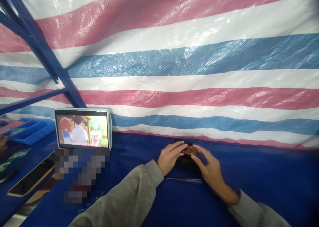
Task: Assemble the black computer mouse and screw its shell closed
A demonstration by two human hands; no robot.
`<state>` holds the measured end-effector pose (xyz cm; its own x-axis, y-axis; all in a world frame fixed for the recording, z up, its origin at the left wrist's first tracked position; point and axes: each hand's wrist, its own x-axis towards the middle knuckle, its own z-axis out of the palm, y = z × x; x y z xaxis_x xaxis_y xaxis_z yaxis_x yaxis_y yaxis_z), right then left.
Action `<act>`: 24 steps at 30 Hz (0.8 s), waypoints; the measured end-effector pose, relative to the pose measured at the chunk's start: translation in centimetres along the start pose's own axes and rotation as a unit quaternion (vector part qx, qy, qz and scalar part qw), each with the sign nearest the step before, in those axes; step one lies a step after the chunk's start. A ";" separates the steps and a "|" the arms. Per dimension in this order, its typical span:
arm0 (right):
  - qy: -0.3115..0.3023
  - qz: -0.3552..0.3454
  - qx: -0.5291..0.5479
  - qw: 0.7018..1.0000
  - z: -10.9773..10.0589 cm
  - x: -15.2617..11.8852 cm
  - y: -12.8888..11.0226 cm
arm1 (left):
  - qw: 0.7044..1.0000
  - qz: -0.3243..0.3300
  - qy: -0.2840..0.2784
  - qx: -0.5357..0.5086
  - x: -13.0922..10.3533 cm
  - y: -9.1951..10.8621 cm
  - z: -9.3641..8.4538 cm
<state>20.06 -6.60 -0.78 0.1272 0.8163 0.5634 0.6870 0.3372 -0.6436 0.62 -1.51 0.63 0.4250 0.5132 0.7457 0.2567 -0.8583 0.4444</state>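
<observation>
Both hands met on a small reddish-brown part [189,150] that sat on top of a black object [184,163], low in the view at about six o'clock from the centre. The left hand [171,157] came in from seven o'clock, its fingers curled over the left end of the part and touching it. The right hand [208,169] came in from five o'clock, with its fingertips [196,153] pinching the right end of the same part. So each hand was grasping the reddish-brown part rather than lying slack, though the part itself was too small to make out in detail.

Just below the black object, toward six o'clock, a thin screwdriver [184,179] with a red handle lay flat on the blue table [261,173], untouched and near both wrists. Grey sleeves [129,197] covered both forearms.

At nine o'clock from the hands a tablet [82,129] stood propped upright, showing a cartoon. A phone [31,178] lay flat at eight o'clock, well apart from the hands. A striped tarp [174,70] of red, white and blue hung behind the table.
</observation>
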 end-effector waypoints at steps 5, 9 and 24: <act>0.005 0.000 0.009 1.000 -0.1 0.1 -0.3 | 1.000 -0.004 -0.004 0.004 -0.1 -0.1 0.0; 0.002 -0.001 0.010 1.000 -0.1 0.0 -0.2 | 1.000 -0.009 -0.001 -0.004 -0.2 0.0 0.0; -0.004 -0.002 0.005 1.000 -0.1 -0.1 -0.2 | 0.998 -0.019 -0.007 -0.062 -0.5 -0.2 0.2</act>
<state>19.92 -6.78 -0.64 0.1179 0.8189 0.5617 0.6804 0.3454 -0.6464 0.54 -1.57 0.01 0.4289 0.5447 0.7206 0.1640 -0.8314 0.5309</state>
